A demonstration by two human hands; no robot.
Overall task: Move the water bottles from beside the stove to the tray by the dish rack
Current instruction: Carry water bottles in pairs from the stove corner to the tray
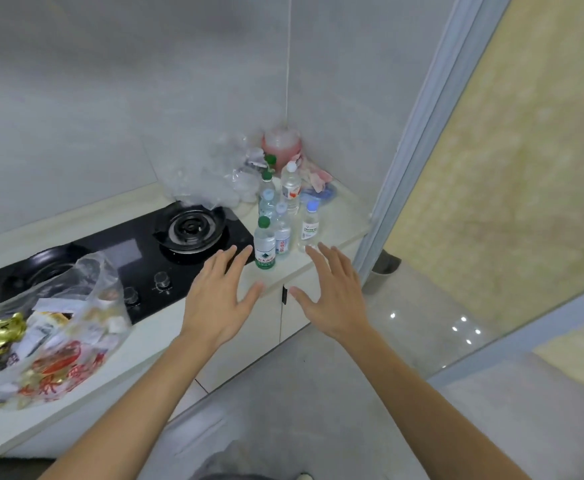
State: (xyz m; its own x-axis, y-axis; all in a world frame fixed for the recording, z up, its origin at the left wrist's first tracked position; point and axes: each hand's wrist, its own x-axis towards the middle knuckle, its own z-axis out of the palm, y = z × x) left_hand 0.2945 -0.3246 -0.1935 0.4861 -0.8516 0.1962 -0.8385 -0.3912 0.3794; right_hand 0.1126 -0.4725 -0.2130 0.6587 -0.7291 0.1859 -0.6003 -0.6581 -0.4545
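Several clear water bottles stand on the pale counter to the right of the black stove [117, 258]. Nearest is a green-capped bottle [264, 244], with a white-capped bottle [282, 237] beside it and a blue-capped bottle [310, 225] to the right. Behind them stand another green-capped bottle [267, 195] and a taller white-capped bottle [290, 188]. My left hand [219, 296] hovers open, fingers spread, just left of the nearest bottle. My right hand [330, 289] is open too, just below the blue-capped bottle. Neither hand touches a bottle. No tray or dish rack is in view.
Crumpled clear plastic [214, 174] and a pink container [281, 143] fill the counter corner behind the bottles. A plastic bag of snack packets [54, 337] lies at the counter's left front. A glass door frame [418, 140] rises on the right. Cabinet doors [283, 317] sit below the counter.
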